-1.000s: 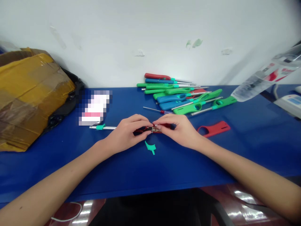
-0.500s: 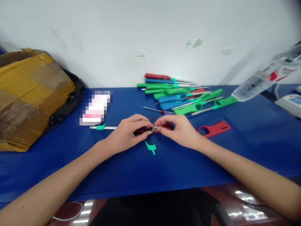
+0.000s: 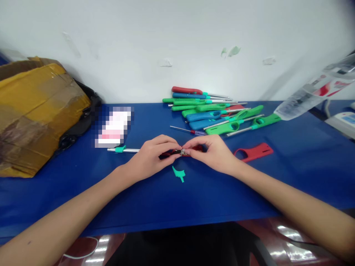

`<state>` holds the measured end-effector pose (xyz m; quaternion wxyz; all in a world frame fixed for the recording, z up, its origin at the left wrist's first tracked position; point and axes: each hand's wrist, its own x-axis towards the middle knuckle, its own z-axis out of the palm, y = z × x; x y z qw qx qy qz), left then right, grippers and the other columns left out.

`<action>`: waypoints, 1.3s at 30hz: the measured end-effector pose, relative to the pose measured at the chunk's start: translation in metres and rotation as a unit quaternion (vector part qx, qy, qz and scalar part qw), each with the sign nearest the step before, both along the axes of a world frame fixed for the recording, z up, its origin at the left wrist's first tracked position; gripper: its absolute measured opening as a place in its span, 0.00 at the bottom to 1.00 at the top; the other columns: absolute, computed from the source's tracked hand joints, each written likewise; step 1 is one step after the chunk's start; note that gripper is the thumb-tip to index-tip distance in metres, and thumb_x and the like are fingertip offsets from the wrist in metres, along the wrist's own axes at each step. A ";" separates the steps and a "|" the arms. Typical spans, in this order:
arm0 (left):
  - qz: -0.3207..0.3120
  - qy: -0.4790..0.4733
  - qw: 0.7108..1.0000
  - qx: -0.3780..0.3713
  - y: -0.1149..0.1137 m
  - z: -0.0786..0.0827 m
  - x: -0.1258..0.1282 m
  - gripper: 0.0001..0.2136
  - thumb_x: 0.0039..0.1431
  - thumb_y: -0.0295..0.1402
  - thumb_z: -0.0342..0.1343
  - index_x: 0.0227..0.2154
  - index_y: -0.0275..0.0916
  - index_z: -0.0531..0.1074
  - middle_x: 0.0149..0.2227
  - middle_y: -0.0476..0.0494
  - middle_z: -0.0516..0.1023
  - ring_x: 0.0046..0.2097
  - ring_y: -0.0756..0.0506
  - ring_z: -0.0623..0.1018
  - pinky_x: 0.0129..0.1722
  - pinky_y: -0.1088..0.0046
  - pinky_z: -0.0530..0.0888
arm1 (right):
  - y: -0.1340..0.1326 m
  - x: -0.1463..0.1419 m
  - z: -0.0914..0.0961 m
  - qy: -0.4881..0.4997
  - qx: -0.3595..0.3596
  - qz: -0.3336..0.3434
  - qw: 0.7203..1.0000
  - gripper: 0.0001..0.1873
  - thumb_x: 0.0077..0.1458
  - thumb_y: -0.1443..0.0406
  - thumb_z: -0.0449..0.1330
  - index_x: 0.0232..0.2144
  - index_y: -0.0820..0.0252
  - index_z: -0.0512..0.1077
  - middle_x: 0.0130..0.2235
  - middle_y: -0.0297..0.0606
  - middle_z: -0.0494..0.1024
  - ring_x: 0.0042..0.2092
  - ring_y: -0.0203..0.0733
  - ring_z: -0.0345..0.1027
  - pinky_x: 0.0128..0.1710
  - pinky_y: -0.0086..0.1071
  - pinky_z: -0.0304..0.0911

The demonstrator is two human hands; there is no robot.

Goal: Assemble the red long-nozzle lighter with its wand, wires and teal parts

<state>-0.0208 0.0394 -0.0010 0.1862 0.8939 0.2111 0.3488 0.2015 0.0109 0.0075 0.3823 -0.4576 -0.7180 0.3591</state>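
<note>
Our left hand (image 3: 155, 153) has thumb and fingertips closed in a narrow pinch on the opened red lighter (image 3: 187, 155), over its dark inner part. Our right hand (image 3: 212, 153) meets it from the other side, thumb and forefinger nipped together on a small metal part (image 3: 182, 152); our fingers hide much of the lighter. It lies crosswise at the middle of the blue bench (image 3: 133, 207), about midway between the near and back edges. From beneath our left hand a metal tube (image 3: 131, 150) with a teal collar (image 3: 120, 149) points toward the bench's left edge; we cannot see how it joins the rest.

A loose teal trigger (image 3: 179, 174) lies just below our fingertips, on the near-edge side. Beside our right wrist, toward the right edge, is a red handle half (image 3: 260, 150). Past our hands we have a screwdriver (image 3: 194, 131), then a heap of green, blue and red lighters (image 3: 206, 115) reaching to the back edge. A plastic bottle (image 3: 302, 98) is near the back right corner, and a taped carton (image 3: 41, 114) fills the back left one.
</note>
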 end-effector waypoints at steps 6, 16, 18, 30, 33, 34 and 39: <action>0.002 -0.011 1.000 0.022 0.000 -0.001 0.001 0.08 0.63 0.26 0.59 0.43 0.36 0.77 0.42 0.41 0.80 0.43 0.48 0.80 0.42 0.74 0.78 | 0.001 -0.001 0.002 -0.001 -0.008 -0.004 1.000 0.05 0.52 0.66 0.65 0.32 0.59 0.81 0.29 0.33 0.82 0.30 0.36 0.74 0.30 0.28 0.69; 0.010 -0.014 0.987 0.157 0.002 -0.004 0.003 0.06 0.61 0.25 0.59 0.40 0.33 0.76 0.38 0.38 0.80 0.40 0.46 0.78 0.41 0.69 0.78 | 0.001 -0.003 0.000 0.055 -0.089 -0.003 0.995 0.07 0.50 0.63 0.68 0.31 0.61 0.81 0.29 0.36 0.83 0.30 0.39 0.77 0.30 0.29 0.72; 0.011 -0.013 0.987 0.162 0.002 -0.005 0.004 0.05 0.61 0.25 0.59 0.40 0.32 0.76 0.38 0.38 0.80 0.40 0.46 0.78 0.41 0.68 0.78 | 0.002 -0.004 -0.001 0.063 -0.093 -0.007 0.994 0.07 0.49 0.64 0.68 0.31 0.61 0.81 0.29 0.36 0.83 0.31 0.39 0.78 0.31 0.30 0.72; 0.013 -0.004 0.985 0.171 0.000 -0.008 0.006 0.06 0.62 0.25 0.59 0.41 0.32 0.75 0.39 0.38 0.80 0.41 0.46 0.77 0.41 0.68 0.78 | 0.001 -0.004 -0.010 0.085 -0.075 -0.020 0.993 0.06 0.50 0.63 0.68 0.31 0.59 0.81 0.30 0.36 0.83 0.32 0.40 0.79 0.32 0.30 0.74; 0.024 -0.005 0.987 0.160 0.002 -0.007 0.006 0.06 0.62 0.26 0.60 0.41 0.32 0.75 0.39 0.38 0.80 0.41 0.46 0.77 0.42 0.69 0.78 | 0.002 -0.003 -0.010 0.071 -0.057 -0.021 0.996 0.05 0.50 0.64 0.67 0.31 0.59 0.81 0.31 0.36 0.83 0.33 0.41 0.78 0.34 0.31 0.74; 0.032 -0.002 0.987 0.155 0.002 -0.007 0.005 0.07 0.62 0.27 0.60 0.42 0.32 0.74 0.39 0.38 0.80 0.41 0.45 0.78 0.42 0.68 0.78 | 0.003 -0.003 -0.010 0.062 -0.047 -0.024 0.997 0.05 0.50 0.65 0.67 0.31 0.59 0.81 0.31 0.36 0.83 0.33 0.41 0.78 0.34 0.31 0.74; 0.060 0.037 0.980 0.184 0.004 -0.005 -0.001 0.08 0.62 0.30 0.60 0.43 0.35 0.75 0.37 0.41 0.80 0.38 0.46 0.78 0.40 0.67 0.77 | 0.001 -0.002 -0.006 0.024 0.005 -0.040 0.999 0.04 0.51 0.64 0.66 0.30 0.58 0.80 0.32 0.36 0.83 0.34 0.41 0.77 0.36 0.33 0.73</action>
